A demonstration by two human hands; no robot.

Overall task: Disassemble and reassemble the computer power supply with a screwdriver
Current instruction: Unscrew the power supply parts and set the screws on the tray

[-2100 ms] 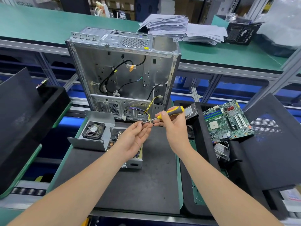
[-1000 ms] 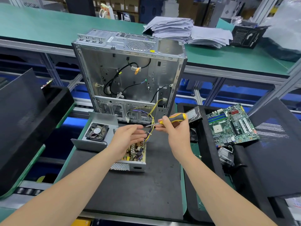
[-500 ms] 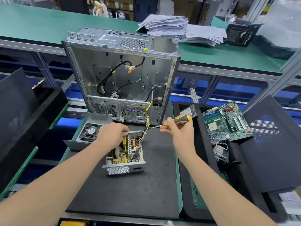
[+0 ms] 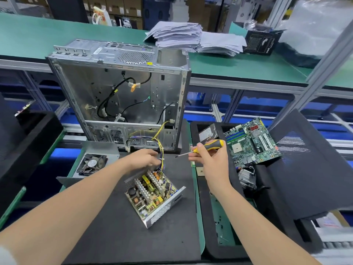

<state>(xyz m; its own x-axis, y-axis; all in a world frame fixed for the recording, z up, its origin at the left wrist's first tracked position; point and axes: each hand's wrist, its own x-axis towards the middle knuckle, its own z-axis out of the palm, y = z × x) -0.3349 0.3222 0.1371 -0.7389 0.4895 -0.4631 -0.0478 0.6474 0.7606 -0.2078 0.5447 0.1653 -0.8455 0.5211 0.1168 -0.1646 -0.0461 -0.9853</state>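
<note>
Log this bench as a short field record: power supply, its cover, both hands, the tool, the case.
power supply: open, board exposed, on black mat
cover: fan inside, left of supply
left hand: at its wires, blurred, grip unclear
right hand: holds screwdriver, tip in the air
computer case: upright behind, side open

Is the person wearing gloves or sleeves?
No gloves: the left hand and right hand are bare, with no rings or watch showing. The left forearm and right forearm are bare too. A pale scrap at the lower left edge may be a sleeve.
</note>
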